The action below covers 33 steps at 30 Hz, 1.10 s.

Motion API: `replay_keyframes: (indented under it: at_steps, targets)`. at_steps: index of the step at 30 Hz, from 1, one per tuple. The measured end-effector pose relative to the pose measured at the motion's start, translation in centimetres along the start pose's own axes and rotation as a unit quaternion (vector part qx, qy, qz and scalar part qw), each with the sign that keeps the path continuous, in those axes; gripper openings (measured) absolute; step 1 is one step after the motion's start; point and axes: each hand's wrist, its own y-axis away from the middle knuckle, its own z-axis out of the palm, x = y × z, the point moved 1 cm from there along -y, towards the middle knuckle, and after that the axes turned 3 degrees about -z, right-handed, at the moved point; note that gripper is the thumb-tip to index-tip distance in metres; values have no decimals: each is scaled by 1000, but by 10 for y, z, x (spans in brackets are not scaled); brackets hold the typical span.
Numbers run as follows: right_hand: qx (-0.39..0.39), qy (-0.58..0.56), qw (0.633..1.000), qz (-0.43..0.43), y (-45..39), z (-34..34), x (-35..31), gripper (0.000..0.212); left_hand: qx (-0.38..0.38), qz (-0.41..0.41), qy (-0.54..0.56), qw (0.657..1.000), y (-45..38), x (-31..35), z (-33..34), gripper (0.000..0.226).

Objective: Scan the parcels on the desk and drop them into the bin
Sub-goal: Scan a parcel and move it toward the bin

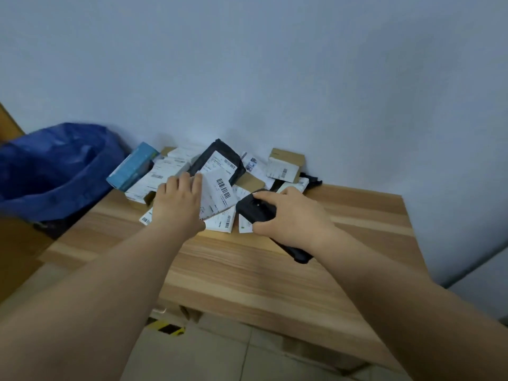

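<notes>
A heap of parcels lies against the wall at the back of the wooden desk (247, 273). My left hand (177, 206) grips the edge of a white parcel (217, 195) whose barcode label faces up. My right hand (288, 215) holds a black handheld scanner (254, 209), its head beside that parcel. Behind them lie a black bag parcel (217, 160), a light blue box (133, 166), and a brown carton (286, 163) with a white label. The bin with a blue liner (55, 171) stands at the desk's left end.
Several more white-labelled packets lie flat under and around my hands. The desk's front half is bare wood. A pale wall rises right behind the heap. Tiled floor and a yellow-black striped strip (167, 328) show below the desk edge.
</notes>
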Motion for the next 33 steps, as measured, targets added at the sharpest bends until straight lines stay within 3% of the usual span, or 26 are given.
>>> replay_keyframes:
  at_steps: [11, 20, 26, 29, 33]
  targets:
    - [-12, 138, 989, -42, 39, -32, -30, 65, 41, -21, 0, 999, 31, -8, -40, 108]
    - [-7, 118, 993, -30, 59, -49, -28, 62, 48, -41, 10, 998, 45, -10, -46, 108]
    - [32, 33, 998, -48, 59, -49, -47, 68, 10, -145, 182, 972, 69, -16, -56, 101]
    - [55, -9, 995, -84, 53, -38, -71, 61, 3, -206, 231, 951, 91, -34, -59, 90]
    - [81, -72, 987, -119, 43, -12, -114, 67, 4, -307, 267, 914, 130, -75, -50, 88]
